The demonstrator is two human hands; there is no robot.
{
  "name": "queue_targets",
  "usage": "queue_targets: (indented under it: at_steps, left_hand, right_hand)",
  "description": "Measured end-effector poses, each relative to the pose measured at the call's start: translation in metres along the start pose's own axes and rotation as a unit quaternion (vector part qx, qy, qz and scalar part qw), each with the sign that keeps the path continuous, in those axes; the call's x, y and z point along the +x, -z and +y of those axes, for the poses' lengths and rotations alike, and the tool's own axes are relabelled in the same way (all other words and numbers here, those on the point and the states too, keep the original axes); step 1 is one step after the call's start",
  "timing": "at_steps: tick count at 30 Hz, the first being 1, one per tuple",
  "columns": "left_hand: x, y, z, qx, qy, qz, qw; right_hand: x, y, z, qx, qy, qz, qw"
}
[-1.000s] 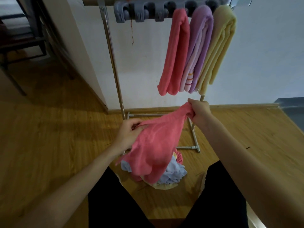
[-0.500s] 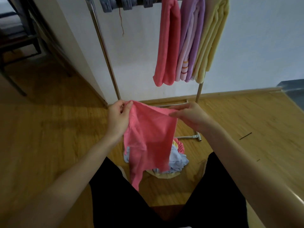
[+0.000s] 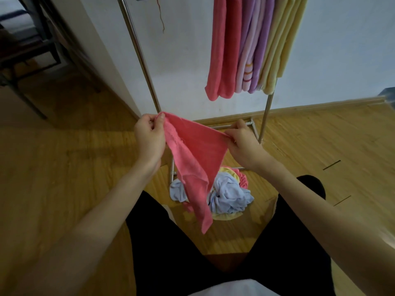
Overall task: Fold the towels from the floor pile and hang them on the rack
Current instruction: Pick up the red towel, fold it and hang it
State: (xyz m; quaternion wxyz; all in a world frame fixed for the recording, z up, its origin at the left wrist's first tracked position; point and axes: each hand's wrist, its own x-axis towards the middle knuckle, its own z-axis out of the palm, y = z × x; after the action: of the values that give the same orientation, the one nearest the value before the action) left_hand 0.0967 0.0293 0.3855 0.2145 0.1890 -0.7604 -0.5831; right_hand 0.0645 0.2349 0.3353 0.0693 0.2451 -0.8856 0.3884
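A pink towel (image 3: 196,159) hangs stretched between my two hands above the floor pile. My left hand (image 3: 149,137) pinches its upper left corner. At the other end of the top edge my right hand (image 3: 241,142) pinches the towel. The rest droops down to a point between my knees. Below it lies the floor pile (image 3: 228,193) of crumpled light blue, yellow and pink towels. On the metal rack (image 3: 141,58) hang a folded pink towel (image 3: 222,50), a purple striped one (image 3: 254,50) and a yellow one (image 3: 280,45).
The rack's base bars (image 3: 250,124) lie on the wooden floor by the white wall. A dark metal frame (image 3: 25,60) stands at the far left. My legs in black trousers (image 3: 171,242) flank the pile.
My hands have spread the pink towel's top edge apart, the left hand moving left and up. The view has tilted down, so the rack's top bar has left the frame.
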Motion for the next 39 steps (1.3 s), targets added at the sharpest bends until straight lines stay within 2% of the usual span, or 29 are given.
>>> queue_targets:
  at_steps: [5, 12, 16, 22, 31, 35, 39]
  left_hand:
    - [0.000, -0.001, 0.002, -0.018, 0.022, 0.026, 0.999]
    - [0.002, -0.008, 0.012, -0.034, 0.048, 0.033, 0.998]
    - [-0.003, -0.014, 0.017, -0.037, 0.041, 0.031, 0.998]
    - [-0.001, -0.018, 0.016, -0.041, 0.031, 0.050, 0.997]
    - [0.006, -0.017, 0.019, -0.036, 0.022, 0.086, 0.995]
    - [0.010, -0.001, 0.019, -0.042, 0.024, 0.046, 0.998]
    - [0.007, 0.021, 0.025, -0.001, 0.013, -0.017, 1.000]
  right_hand:
    - [-0.007, 0.001, -0.004, -0.020, 0.074, 0.025, 0.997]
    - [-0.024, -0.011, -0.006, -0.091, 0.214, -0.063, 0.971]
    - [-0.025, -0.024, -0.008, -0.034, 0.184, -0.094, 0.978]
    - [-0.026, -0.024, -0.017, 0.105, 0.129, -0.081, 0.983]
    - [-0.017, -0.024, -0.014, 0.111, 0.085, -0.004, 0.990]
    - [-0.004, -0.004, -0.005, 0.115, 0.053, 0.054, 0.991]
    - [0.018, 0.016, -0.005, 0.108, 0.050, 0.068, 0.991]
